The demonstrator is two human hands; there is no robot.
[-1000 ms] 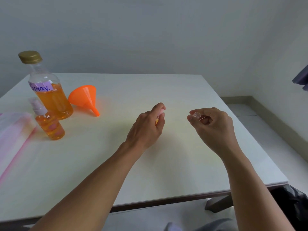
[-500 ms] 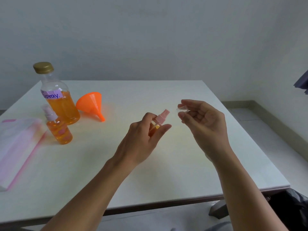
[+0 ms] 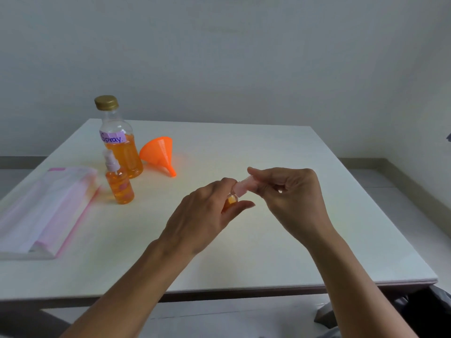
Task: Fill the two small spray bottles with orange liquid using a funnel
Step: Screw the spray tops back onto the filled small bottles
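Head camera looked down over a white desk (image 3: 268, 252), and from where I stood the whole business sat between the two hands. The left hand (image 3: 205, 215) was wrapped round the held spray bottle (image 3: 230, 200). Its fingers and thumb curled about the body, so only a sliver of orange showed between them. The bottle seemed lifted a little above the middle of the desk. It was tilted, its long axis running from low on the left to high on the right, so the pink top (image 3: 244, 186) pointed straight at the right hand (image 3: 290, 198).

That hand had its fingertips pinched on the pink top, meeting it end-on. Whether a clear cap lay over the sprayer I couldn't make out. To my eye any push or twist would have to travel along that slanted line, with the left hand bracing the body against it.

Well apart, at the far left, the other spray bottle (image 3: 119, 186) stood upright, orange inside and its sprayer on. It stood just in front of the big labelled bottle (image 3: 122, 152). The funnel (image 3: 158, 152) lay on its side just beside that bottle, spout toward the hands. A pink packet (image 3: 44, 211) lay at the left edge. I judged the filling nearly finished.
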